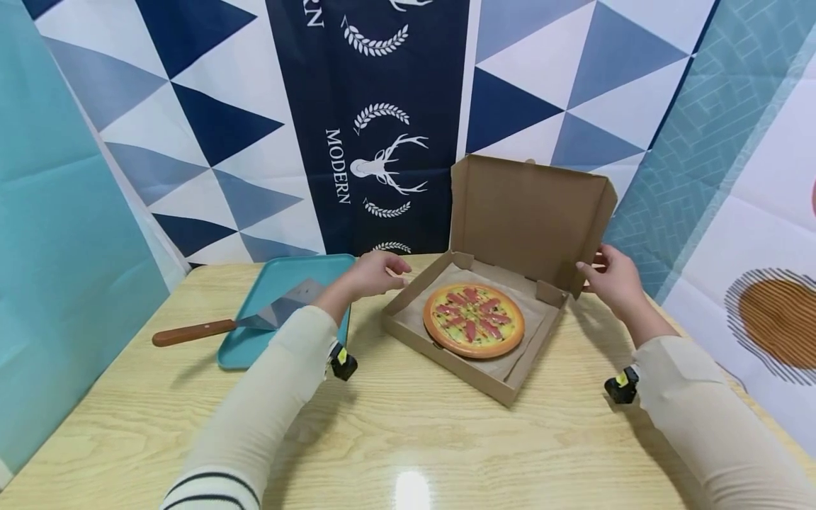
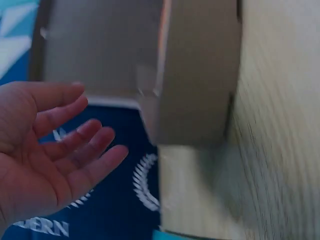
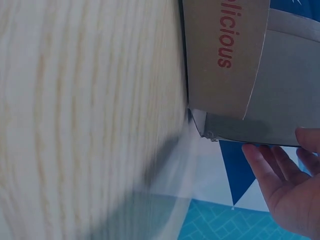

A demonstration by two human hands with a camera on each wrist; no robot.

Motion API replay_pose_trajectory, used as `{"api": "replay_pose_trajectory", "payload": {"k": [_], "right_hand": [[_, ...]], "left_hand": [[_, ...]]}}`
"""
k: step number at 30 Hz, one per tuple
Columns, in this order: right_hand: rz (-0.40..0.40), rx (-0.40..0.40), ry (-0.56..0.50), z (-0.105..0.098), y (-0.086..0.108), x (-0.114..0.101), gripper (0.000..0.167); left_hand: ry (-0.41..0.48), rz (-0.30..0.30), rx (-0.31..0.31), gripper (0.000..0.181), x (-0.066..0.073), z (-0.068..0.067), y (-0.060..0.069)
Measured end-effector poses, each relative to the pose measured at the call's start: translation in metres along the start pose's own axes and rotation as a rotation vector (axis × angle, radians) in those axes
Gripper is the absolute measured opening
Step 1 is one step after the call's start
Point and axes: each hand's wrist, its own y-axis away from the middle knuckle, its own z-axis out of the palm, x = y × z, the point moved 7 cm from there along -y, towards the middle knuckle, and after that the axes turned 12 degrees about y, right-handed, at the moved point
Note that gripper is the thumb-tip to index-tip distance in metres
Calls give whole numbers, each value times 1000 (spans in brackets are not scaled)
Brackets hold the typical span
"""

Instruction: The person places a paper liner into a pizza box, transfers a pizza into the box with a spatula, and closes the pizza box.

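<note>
A brown cardboard pizza box (image 1: 459, 366) stands on the table with its lid (image 1: 523, 212) raised and leaning back. Inside, on brown paper, lies a round pizza (image 1: 474, 322) with red strips on top. My right hand (image 1: 615, 282) pinches the lid's right edge near the hinge, thumb in front and fingers behind; the right wrist view shows this hand (image 3: 287, 182) at the edge too. Left of the box, my left hand (image 1: 371, 275) hovers with loosely bent fingers and holds nothing. The left wrist view shows its palm (image 2: 35, 165) apart from the box wall (image 2: 197, 75).
A teal tray (image 1: 239, 356) sits at the table's back left. Across it lies a metal spatula (image 1: 280, 312), whose wooden handle (image 1: 194, 332) juts past the tray's left edge. Patterned cloth (image 1: 382, 92) hangs close behind the table.
</note>
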Motion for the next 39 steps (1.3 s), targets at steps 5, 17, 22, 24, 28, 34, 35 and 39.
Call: {"api": "replay_pose_trajectory", "payload": {"k": [5,17,22,24,28,34,35,39], "right_hand": [[3,-6,16,-1,-1,-1,51],[11,-63,43,-13,-9,-18,59],[6,-83,73,-15,-14,-24,55],[2,-86,88,-16,-17,-26,53],[5,-105,100,-15,-21,-30,53],[30,-148,73,-9,-29,-32,54],[34,-152,68,-8,-31,-32,54],[40,-161,58,-6,-33,-32,54]], "left_hand": [[106,-152,-153,51,-26,13,-19],[129,-330,-328,67,-37,25,-28],[131,-312,-323,67,-40,24,-27],[142,-300,-324,66,-42,24,-26],[188,-286,-325,65,-45,24,-20],[232,-292,-319,66,-50,26,-9],[235,-292,-316,67,-50,26,-7],[256,-295,-292,67,-48,29,-2]]}}
